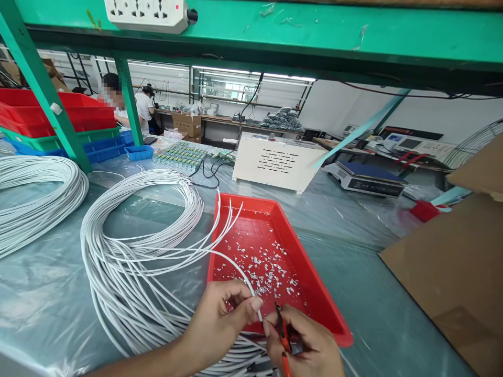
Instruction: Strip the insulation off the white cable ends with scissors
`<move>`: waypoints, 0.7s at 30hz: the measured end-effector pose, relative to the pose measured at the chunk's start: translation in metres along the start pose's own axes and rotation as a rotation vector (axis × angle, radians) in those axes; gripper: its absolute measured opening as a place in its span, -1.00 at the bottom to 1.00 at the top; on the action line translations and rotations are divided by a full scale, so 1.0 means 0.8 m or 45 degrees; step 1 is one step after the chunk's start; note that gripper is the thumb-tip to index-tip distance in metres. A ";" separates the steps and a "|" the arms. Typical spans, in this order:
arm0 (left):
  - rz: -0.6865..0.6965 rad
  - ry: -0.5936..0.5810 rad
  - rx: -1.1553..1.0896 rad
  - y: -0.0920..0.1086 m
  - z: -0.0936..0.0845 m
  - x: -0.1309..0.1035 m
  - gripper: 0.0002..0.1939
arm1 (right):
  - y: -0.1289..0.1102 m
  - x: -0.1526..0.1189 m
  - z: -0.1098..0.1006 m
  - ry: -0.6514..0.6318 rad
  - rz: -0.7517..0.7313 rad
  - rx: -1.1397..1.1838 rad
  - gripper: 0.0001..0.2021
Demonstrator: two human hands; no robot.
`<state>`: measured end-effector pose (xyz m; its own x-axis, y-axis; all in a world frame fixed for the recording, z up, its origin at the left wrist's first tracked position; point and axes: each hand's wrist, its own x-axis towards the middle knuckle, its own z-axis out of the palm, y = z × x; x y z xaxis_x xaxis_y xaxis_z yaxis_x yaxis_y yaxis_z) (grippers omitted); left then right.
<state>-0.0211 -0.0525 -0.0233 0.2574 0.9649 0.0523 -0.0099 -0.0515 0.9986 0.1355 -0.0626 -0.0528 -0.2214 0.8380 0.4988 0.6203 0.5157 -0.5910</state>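
Note:
In the lower middle of the head view, my left hand (226, 319) pinches a white cable (239, 269) between thumb and fingers, close to its end. My right hand (310, 343) is wrapped round orange-handled cutting pliers (283, 335), jaws pointing up and away. Its thumb and fingertip are at the cable's end, just below the left thumb. Both hands are over the near end of a red tray (310, 272) scattered with small silvery scraps (271, 267). The cable runs back to a large white cable coil (145, 241) on the left, and several other cable ends lie over the tray's rim.
A second cable coil (43, 209) lies at far left, before stacked bins (55, 112). Behind the tray stand a cream metal box (275, 162) and a scale (365, 178). Cardboard (448, 272) borders the right. A green shelf beam (298, 36) crosses overhead; two people sit beyond.

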 end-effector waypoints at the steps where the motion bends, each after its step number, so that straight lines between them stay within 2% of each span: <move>1: -0.001 -0.010 -0.011 0.002 -0.001 0.000 -0.68 | 0.002 0.000 0.000 -0.013 0.037 0.037 -0.83; 5: -0.032 -0.041 -0.045 0.006 -0.002 -0.001 -0.67 | 0.008 0.000 0.002 -0.108 0.130 0.234 -0.88; 9: -0.077 -0.064 -0.122 0.005 -0.003 0.001 -0.67 | 0.008 0.002 0.000 0.061 0.268 0.257 -0.86; 14: -0.156 -0.072 -0.277 0.002 -0.004 0.005 -0.68 | 0.015 0.013 -0.017 0.178 0.199 -0.118 -0.89; 18: -0.210 -0.078 -0.320 0.001 -0.006 0.006 -0.66 | 0.021 0.018 -0.025 0.071 0.197 -0.568 -0.80; 21: -0.208 -0.076 -0.348 0.000 -0.007 0.007 -0.66 | 0.026 0.017 -0.026 0.051 0.178 -0.600 -0.79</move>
<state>-0.0248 -0.0455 -0.0232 0.3329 0.9376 -0.1006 -0.2208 0.1813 0.9583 0.1611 -0.0444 -0.0449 -0.0885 0.8809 0.4650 0.9168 0.2545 -0.3077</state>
